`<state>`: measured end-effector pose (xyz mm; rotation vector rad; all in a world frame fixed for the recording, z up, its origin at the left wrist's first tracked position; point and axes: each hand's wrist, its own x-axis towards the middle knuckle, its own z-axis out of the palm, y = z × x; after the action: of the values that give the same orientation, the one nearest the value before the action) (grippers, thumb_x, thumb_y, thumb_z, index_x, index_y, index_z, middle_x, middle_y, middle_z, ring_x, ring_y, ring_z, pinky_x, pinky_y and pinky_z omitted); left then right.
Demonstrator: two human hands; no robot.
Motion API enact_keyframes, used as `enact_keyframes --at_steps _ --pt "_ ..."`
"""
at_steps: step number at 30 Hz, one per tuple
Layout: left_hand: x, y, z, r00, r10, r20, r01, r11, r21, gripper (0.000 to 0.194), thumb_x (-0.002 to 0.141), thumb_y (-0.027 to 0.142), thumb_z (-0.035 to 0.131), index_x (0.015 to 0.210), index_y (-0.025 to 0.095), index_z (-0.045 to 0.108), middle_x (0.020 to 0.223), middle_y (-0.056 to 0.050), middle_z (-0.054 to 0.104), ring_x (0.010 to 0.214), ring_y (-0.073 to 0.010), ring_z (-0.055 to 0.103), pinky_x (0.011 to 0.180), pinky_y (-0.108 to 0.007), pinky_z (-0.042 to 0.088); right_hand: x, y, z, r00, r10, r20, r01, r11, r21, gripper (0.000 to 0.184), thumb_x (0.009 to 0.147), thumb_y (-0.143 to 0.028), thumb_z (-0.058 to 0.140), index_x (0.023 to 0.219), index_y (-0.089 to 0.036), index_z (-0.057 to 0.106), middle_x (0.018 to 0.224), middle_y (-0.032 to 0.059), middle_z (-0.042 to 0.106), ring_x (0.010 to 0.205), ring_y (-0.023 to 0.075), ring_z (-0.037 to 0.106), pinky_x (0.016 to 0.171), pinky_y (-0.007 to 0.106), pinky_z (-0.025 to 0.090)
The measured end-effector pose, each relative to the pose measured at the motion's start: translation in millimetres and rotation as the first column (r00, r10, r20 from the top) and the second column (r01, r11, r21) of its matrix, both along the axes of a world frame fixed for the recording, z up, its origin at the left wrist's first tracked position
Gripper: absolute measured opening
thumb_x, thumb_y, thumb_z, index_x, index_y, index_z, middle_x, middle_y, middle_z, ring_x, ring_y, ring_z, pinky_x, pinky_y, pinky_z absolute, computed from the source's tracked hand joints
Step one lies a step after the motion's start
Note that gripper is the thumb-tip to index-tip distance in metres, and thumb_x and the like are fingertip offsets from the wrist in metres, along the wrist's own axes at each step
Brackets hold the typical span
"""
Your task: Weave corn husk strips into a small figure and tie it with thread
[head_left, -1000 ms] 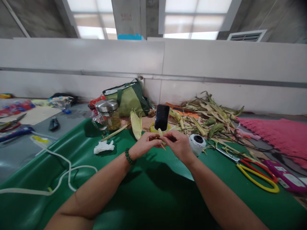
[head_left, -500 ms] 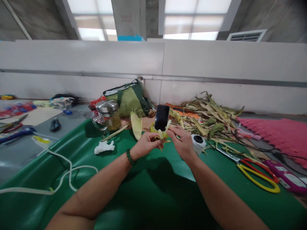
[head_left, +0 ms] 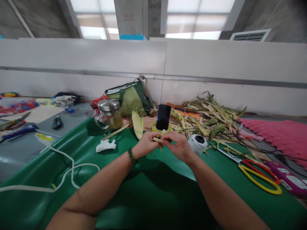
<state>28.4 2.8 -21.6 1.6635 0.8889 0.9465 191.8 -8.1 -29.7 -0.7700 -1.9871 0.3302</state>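
Over a green mat [head_left: 144, 198], I see the left hand [head_left: 145, 143] clamped, thumb against fingers, on a small pale corn husk [head_left: 157, 139]. The right hand [head_left: 178, 145] pinches it too, from the opposite side, so the husk lies between both sets of fingertips, partly hidden by them. A dark phone [head_left: 163, 117] stands just behind; a white roll [head_left: 197, 145] sits beside the right hand.

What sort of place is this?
It looks like a craft workroom, perhaps: large red-and-yellow-handled scissors, a heap of corn-like husks and a white roll lie on or around a green sheet.
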Motion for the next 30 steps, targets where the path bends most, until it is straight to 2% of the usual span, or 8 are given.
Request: enact_keyframes --at_steps 5,8,11,15,20,24,27,30 --pt "2.8 -3.2 -3.0 0.992 0.064 -0.11 -0.053 0.993 0.102 0.014 0.062 0.006 0.051 0.058 0.014 0.061 0.054 0.001 0.061 0.051 -0.0113 0.057 0.05 -0.02 0.043 -2.7 -0.1 -1.4 0.994 -0.108 0.009 0.108 0.993 -0.043 0.016 0.08 -0.022 0.061 0.064 -0.018 0.058 0.063 0.0007 0.06 0.057 0.0117 0.053 0.053 0.023 0.044" --pt "2.4 -3.2 -3.2 0.989 0.09 -0.115 -0.076 0.989 0.124 0.014 0.062 0.008 0.049 0.059 0.015 0.061 0.053 0.001 0.06 0.05 -0.0107 0.056 0.049 -0.019 0.042 -2.3 0.2 -3.7 0.995 -0.103 -0.011 0.102 0.994 -0.044 0.007 0.078 -0.017 0.057 0.072 -0.018 0.061 0.064 0.0004 0.06 0.056 0.0113 0.054 0.052 0.022 0.045" --pt "1.4 -2.3 -1.9 0.992 0.066 -0.103 -0.056 0.993 0.1 0.011 0.064 0.011 0.051 0.061 0.014 0.062 0.055 0.001 0.062 0.051 -0.0112 0.057 0.052 -0.02 0.045 -0.8 1.6 -6.6 0.997 -0.08 -0.003 0.08 0.996 0.043 0.012 0.081 -0.015 0.055 0.085 -0.018 0.065 0.075 0.0029 0.067 0.064 0.0127 0.061 0.057 0.022 0.049" --pt "1.0 -1.1 -3.4 0.988 0.079 -0.132 -0.064 0.991 0.114 0.011 0.065 0.012 0.051 0.063 0.014 0.061 0.057 0.001 0.062 0.053 -0.0116 0.058 0.053 -0.021 0.045 0.9 2.0 -8.3 0.99 -0.119 0.077 0.106 0.982 0.157 0.013 0.085 -0.018 0.057 0.08 -0.021 0.068 0.075 0.0029 0.069 0.068 0.014 0.064 0.063 0.024 0.049" --pt "3.5 -2.3 -9.5 0.957 0.173 -0.233 -0.116 0.964 0.239 0.017 0.063 0.006 0.048 0.066 0.013 0.063 0.056 0.001 0.06 0.051 -0.0096 0.051 0.05 -0.02 0.036 -1.6 -0.8 -9.1 0.975 -0.189 0.115 0.179 0.979 0.097 0.011 0.082 -0.017 0.058 0.075 -0.02 0.067 0.071 0.0023 0.07 0.064 0.0148 0.064 0.06 0.025 0.047" --pt "7.1 -6.3 -9.9 0.935 0.25 -0.252 -0.154 0.926 0.346 0.018 0.066 0.006 0.05 0.074 0.013 0.065 0.062 0.001 0.062 0.055 -0.0093 0.049 0.052 -0.02 0.035 -7.7 -4.4 -9.1 0.974 -0.226 0.034 0.226 0.974 -0.001 0.009 0.08 -0.016 0.06 0.073 -0.02 0.066 0.068 0.0013 0.069 0.06 0.014 0.063 0.059 0.024 0.047" --pt "8.3 -8.5 -8.2 0.925 0.292 -0.245 -0.197 0.916 0.349 0.018 0.066 0.006 0.053 0.08 0.014 0.062 0.057 0.004 0.056 0.051 -0.0086 0.046 0.05 -0.02 0.033 -9.8 -6.8 -5.7 0.972 -0.235 -0.021 0.236 0.972 0.008 0.011 0.081 -0.018 0.059 0.074 -0.019 0.066 0.07 0.0023 0.069 0.063 0.0147 0.063 0.061 0.025 0.049" --pt "7.8 -10.0 -6.5 0.918 0.317 -0.24 -0.233 0.918 0.32 0.026 0.068 0.007 0.055 0.093 0.014 0.058 0.049 0.008 0.049 0.047 -0.009 0.045 0.048 -0.02 0.031 -8.7 -8.2 -1.6 0.986 -0.167 -0.012 0.168 0.985 0.046 0.015 0.084 -0.017 0.054 0.082 -0.018 0.069 0.076 0.0051 0.068 0.07 0.0158 0.064 0.063 0.027 0.051"
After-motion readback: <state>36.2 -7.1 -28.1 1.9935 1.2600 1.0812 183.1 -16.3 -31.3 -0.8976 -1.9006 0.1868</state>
